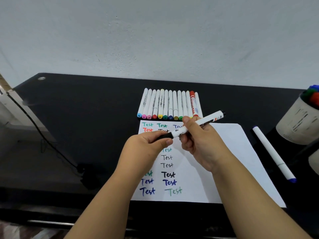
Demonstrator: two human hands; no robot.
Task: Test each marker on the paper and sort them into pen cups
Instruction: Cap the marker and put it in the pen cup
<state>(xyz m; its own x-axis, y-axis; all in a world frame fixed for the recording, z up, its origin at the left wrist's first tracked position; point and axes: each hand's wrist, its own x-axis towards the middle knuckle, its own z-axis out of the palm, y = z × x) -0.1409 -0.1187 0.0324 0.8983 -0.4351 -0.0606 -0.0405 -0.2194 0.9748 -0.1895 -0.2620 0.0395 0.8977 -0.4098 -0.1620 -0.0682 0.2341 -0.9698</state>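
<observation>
Above the paper (229, 152) at centre, one smooth white marker (198, 125) slants toward 2 o'clock, its barrel gripped by the right hand (200, 140) while the left hand (148, 144) pinches its black cap. At 12 o'clock on the matte black bench (86, 109), thirteen slim cylindrical markers (170, 105) lie side by side. At 3 o'clock one blue-tipped marker (273, 153) lies beside a pale round pen cup (296, 125).

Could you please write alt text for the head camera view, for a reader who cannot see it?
Two hands hold a white marker above a paper covered in coloured "Test" words: the left hand grips its black cap, the right hand its barrel. A row of markers lies beyond the paper on the black desk; a loose marker and a pen cup sit right.
</observation>
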